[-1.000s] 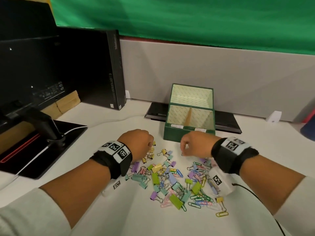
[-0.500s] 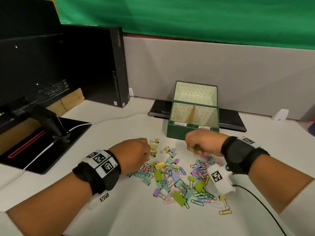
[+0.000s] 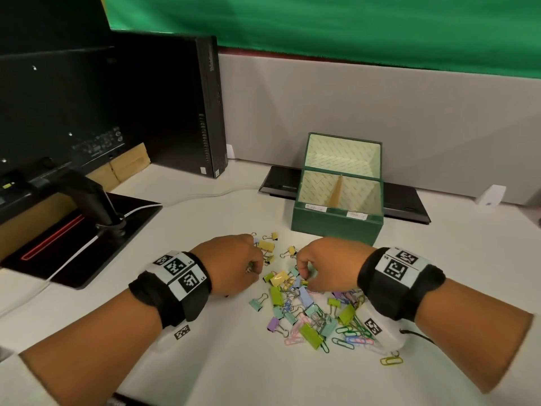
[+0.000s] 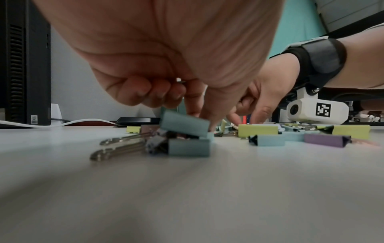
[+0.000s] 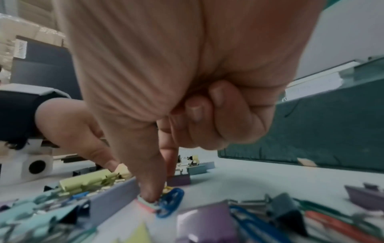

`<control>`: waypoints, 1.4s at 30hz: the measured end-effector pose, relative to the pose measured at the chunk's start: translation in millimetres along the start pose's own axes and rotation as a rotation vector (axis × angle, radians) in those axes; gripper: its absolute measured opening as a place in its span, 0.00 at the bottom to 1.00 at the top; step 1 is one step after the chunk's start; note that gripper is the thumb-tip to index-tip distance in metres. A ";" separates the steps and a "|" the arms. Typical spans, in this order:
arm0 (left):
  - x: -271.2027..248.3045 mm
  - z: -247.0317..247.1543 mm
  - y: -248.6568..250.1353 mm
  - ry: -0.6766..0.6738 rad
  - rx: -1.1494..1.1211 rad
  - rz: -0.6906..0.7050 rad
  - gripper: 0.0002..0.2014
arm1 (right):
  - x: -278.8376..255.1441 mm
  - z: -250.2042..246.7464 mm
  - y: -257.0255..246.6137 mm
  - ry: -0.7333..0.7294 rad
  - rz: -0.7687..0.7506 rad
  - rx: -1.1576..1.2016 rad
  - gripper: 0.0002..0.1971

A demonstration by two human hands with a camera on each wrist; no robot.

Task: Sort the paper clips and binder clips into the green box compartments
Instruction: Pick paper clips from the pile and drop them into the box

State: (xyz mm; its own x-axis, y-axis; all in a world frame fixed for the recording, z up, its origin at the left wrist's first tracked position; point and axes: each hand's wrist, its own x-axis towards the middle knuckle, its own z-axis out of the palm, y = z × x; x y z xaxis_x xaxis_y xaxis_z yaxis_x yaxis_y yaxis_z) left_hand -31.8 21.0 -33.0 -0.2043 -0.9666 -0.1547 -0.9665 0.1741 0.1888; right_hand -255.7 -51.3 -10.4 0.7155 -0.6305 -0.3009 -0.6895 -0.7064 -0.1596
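A pile of pastel binder clips and paper clips lies on the white desk in front of the green box. The box has two labelled front compartments split by a tan divider, and both look bare. My left hand sits at the pile's left edge. Its thumb and forefinger come down on a teal binder clip, with the other fingers curled. My right hand is in the pile's upper middle. Its thumb and forefinger pinch down on a pink-and-teal paper clip beside a blue paper clip.
A monitor base with a white cable fills the left. A black computer tower stands behind it, and a flat black device lies behind the box. A grey partition closes off the back. One yellow paper clip lies apart.
My right hand has come down and left from just in front of the box into the pile. My left hand has stayed at the pile's left edge. The head view has shifted.
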 end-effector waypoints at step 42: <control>40.6 -27.1 66.3 -0.022 -0.087 0.148 0.09 | -25.9 -50.7 47.1 0.236 0.137 0.380 0.06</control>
State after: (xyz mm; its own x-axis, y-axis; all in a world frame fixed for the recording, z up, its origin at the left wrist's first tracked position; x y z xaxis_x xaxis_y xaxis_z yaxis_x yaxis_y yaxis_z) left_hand -99.9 -11.8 -0.5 -0.3479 -0.9269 -0.1404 -0.9087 0.2966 0.2938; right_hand -301.1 -84.6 37.5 0.5907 -0.7967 -0.1276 -0.7399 -0.4718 -0.4795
